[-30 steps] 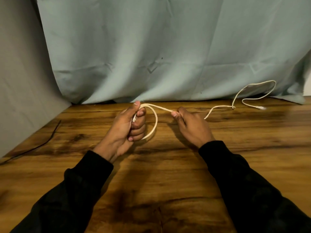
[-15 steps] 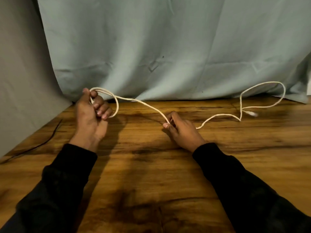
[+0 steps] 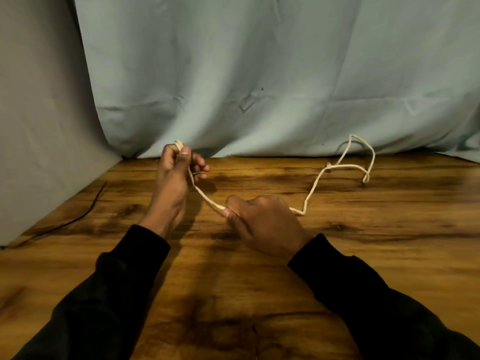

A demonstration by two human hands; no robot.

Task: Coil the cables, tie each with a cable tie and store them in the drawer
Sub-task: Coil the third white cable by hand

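1. Running from upper left to far right, the white cable [image 3: 315, 184] hangs above the wooden table [image 3: 259, 294], with its long axis lying roughly across the view.
2. Its left end sits in the left hand [image 3: 174, 175], which is raised with the thumb pressed against the curled fingers; a short bit of cable pokes out above the thumb tip, pointing up and slightly left (how many turns lie inside the fist cannot be made out).
3. From that fist the cable slopes down and to the right in a taut straight run to the right hand [image 3: 262, 222].
4. The right hand is low over the table, knuckles up, with thumb and forefinger pinching the cable at the hand's left edge; the other fingers are curled under and mostly hidden.
5. Past the right hand the cable comes out on the far side, kinks, climbs toward the back right and forms a loose loop near the cloth, with a small twist touching the table.
6. Both sleeves [image 3: 376, 302] are black.
7. A pale green cloth backdrop [image 3: 259, 74] hangs behind the table, and a thin black wire [image 3: 85, 214] lies along the left edge.
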